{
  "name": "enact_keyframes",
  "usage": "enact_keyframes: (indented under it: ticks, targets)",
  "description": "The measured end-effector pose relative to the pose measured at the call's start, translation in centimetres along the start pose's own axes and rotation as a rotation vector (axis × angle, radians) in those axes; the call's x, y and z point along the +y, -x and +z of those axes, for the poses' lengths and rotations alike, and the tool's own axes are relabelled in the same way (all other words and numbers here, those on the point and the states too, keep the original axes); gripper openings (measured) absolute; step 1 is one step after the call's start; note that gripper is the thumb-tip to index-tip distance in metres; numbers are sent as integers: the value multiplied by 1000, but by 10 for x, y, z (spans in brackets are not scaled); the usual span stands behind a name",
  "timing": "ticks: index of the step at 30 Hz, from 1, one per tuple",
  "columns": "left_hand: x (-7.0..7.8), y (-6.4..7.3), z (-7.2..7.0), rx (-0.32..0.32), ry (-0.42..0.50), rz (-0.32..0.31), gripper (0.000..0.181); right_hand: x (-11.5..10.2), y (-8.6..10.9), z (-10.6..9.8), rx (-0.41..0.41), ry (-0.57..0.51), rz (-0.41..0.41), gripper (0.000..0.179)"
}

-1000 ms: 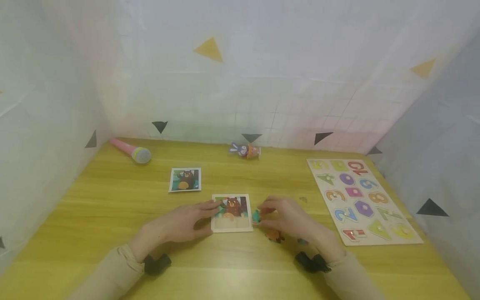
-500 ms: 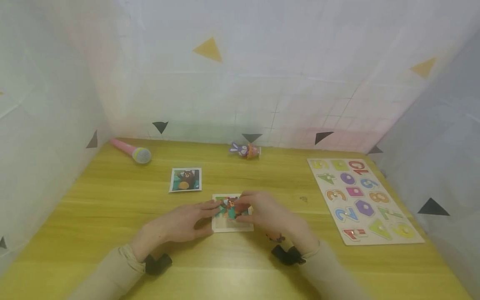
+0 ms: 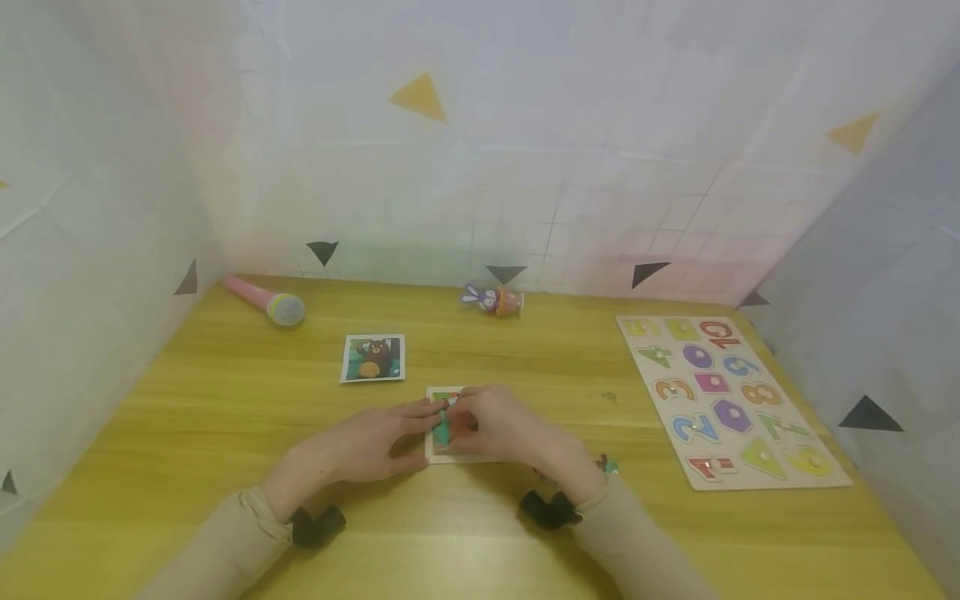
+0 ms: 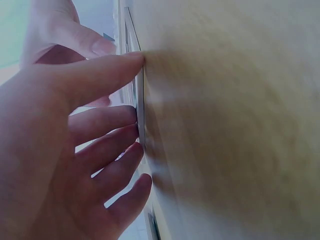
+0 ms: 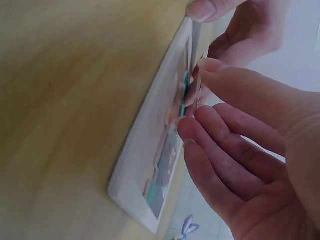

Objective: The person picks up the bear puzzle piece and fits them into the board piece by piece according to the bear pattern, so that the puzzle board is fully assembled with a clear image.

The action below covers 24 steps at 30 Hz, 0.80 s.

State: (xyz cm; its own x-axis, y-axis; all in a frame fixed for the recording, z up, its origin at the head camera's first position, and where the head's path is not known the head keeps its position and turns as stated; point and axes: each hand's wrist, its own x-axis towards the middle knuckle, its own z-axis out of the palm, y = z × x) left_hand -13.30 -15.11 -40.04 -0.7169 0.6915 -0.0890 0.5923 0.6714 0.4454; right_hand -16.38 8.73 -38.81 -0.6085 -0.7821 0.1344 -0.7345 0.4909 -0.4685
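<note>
A small wooden bear puzzle tray (image 3: 467, 459) lies flat on the table. My left hand (image 3: 352, 446) rests at its left side, thumb and fingertips touching the rim with the fingers loosely spread. Above the tray's left part, my right hand (image 3: 504, 427) pinches a teal puzzle piece (image 3: 440, 431) between thumb and fingers. In the right wrist view the held piece (image 5: 199, 92) appears as a thin edge close over the tray (image 5: 131, 172). My right hand covers most of the tray's picture in the head view. Loose puzzle pieces (image 3: 609, 465) peek out beside my right wrist.
A square bear picture card (image 3: 373, 358) lies behind my left hand. Further back are a pink toy microphone (image 3: 258, 297) and a purple rabbit toy (image 3: 491, 300). A wooden number board (image 3: 836, 481) stands at the right. White cloth walls (image 3: 525, 167) enclose the table.
My right hand took the teal piece from the table beside the tray and carried it left over the tray's left part. My left hand stayed at the rim.
</note>
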Motion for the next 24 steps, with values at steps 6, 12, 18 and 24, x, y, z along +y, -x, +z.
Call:
enact_keyframes:
  ticks: [6,12,18,24]
  targets:
    - [-1,0,0,4,10,3,62,0,-1,4,-26,-34,15,24]
    - [0,0,-1,6,6,10,61,1,-1,8,-12,-66,12,24]
    - [1,-1,-1,4,0,10,60,1,0,9,-29,-102,37,24]
    - [-1,-2,0,9,-2,18,59,0,3,9,-52,-118,60,23]
